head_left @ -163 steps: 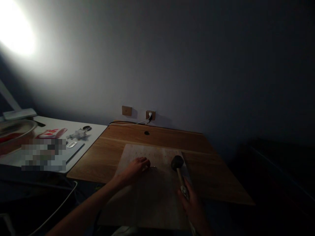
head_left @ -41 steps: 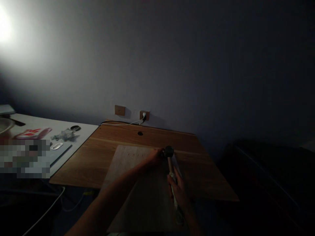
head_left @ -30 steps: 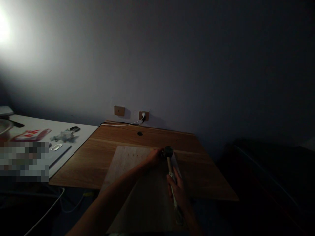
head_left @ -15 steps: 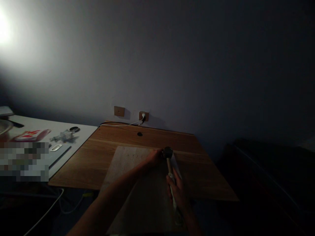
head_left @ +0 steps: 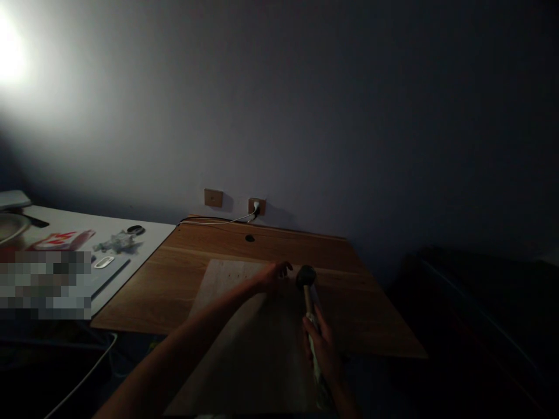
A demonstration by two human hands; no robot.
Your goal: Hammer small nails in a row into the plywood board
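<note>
A pale wooden board [head_left: 227, 279] with rows of small dots lies on a brown wooden table [head_left: 174, 279]. My left hand [head_left: 273, 272] reaches to the board's far edge, fingers pinched together near the surface; whatever it holds is too small and dark to make out. My right hand [head_left: 322, 349] grips the wooden handle of a black-headed mallet [head_left: 306, 277]. The mallet head hovers just right of my left fingertips, slightly apart from them.
A white table [head_left: 144, 233] at the left carries a red-and-white packet [head_left: 61, 238], a crumpled clear wrapper [head_left: 117, 240], a small dark disc [head_left: 135, 229] and a bowl [head_left: 9, 226]. Wall sockets [head_left: 256, 205] with a white cable sit behind. The right side is dark.
The mallet head has drawn back a little to the right and toward me, away from my left fingers. My left hand stays at the board's far edge.
</note>
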